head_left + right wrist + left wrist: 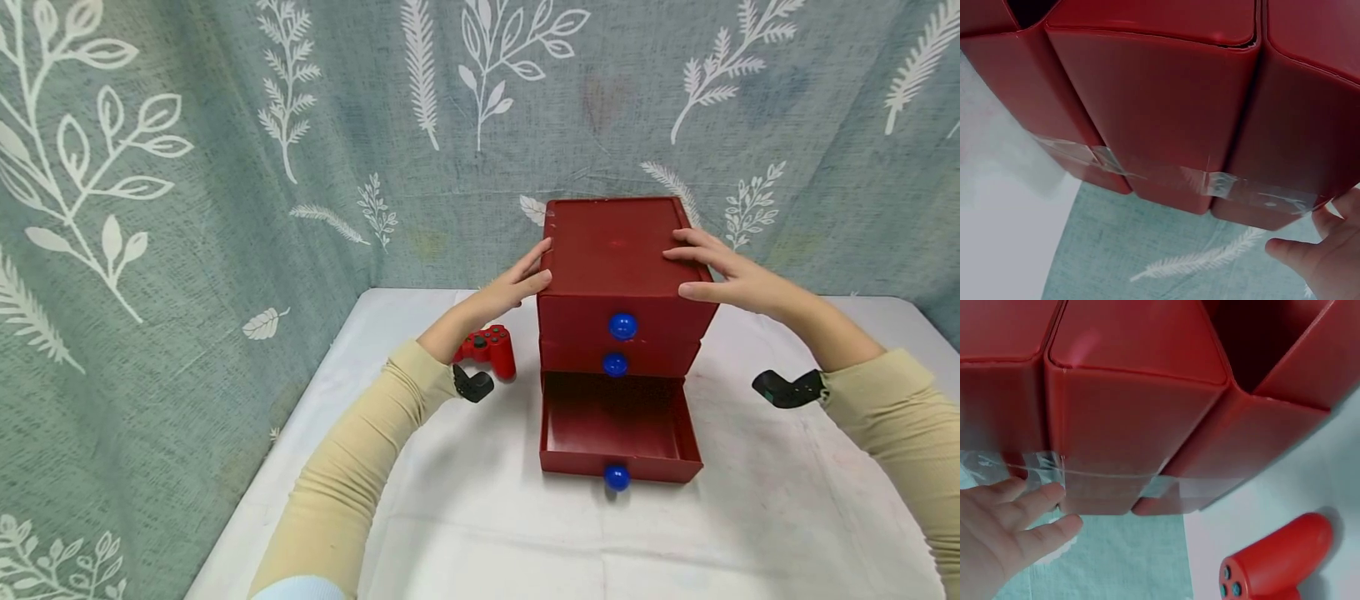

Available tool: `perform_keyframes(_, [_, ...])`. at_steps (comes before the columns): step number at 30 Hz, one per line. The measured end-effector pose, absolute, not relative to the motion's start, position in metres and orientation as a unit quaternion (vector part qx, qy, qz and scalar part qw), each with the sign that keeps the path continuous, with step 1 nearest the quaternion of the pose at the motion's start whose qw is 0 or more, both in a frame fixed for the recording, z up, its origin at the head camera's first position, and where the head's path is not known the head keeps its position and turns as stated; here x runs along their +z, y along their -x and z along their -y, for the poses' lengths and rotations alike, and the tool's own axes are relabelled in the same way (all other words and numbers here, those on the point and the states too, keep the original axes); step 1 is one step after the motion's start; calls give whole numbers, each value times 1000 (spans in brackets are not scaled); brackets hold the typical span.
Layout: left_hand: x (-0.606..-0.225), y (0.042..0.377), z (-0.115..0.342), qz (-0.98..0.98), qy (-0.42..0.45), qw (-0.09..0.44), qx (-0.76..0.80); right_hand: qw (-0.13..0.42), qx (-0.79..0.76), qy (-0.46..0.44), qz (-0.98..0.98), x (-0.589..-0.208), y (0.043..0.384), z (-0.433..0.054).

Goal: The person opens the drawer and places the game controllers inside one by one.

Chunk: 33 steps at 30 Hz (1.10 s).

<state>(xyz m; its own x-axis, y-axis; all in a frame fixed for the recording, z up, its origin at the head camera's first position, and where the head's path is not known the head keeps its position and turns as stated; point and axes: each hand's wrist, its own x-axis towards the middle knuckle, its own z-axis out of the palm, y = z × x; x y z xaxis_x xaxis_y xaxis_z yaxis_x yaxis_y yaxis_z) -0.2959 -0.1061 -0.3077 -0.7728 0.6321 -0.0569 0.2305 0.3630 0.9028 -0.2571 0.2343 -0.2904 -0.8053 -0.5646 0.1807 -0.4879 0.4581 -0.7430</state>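
Observation:
A red three-drawer cabinet [615,250] with blue round knobs stands on the white-covered table. Its bottom drawer [618,425] is pulled out, and no object shows inside; the upper two are closed. At the cabinet's upper left side is my left hand [510,292], fingers extended against or close to the edge. On the opposite side my right hand [720,267] lies at the top right edge, fingers spread over it. Clear tape [1166,484] runs along the cabinet's side in the left wrist view. Both hands hold nothing.
A red game controller [491,350] lies on the table [465,517] to the left of the cabinet, partly behind my left wrist. A green-grey curtain [450,192] with white leaf prints hangs behind and along the left side.

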Motion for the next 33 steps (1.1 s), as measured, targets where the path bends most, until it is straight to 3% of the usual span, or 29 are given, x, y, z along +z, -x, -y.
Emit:
perform_keyframes(7, [-316, 306, 129, -818, -236, 176, 494, 44, -419, 312, -852, -290, 258, -235])
perform_keyframes(19, [-363, 320, 178, -869, -132, 159, 449, 31, -414, 323, -850, -294, 259, -235])
perform_keyframes(33, [-395, 316, 209, -913, -65, 197, 351, 39, -406, 333, -850, -293, 260, -235])
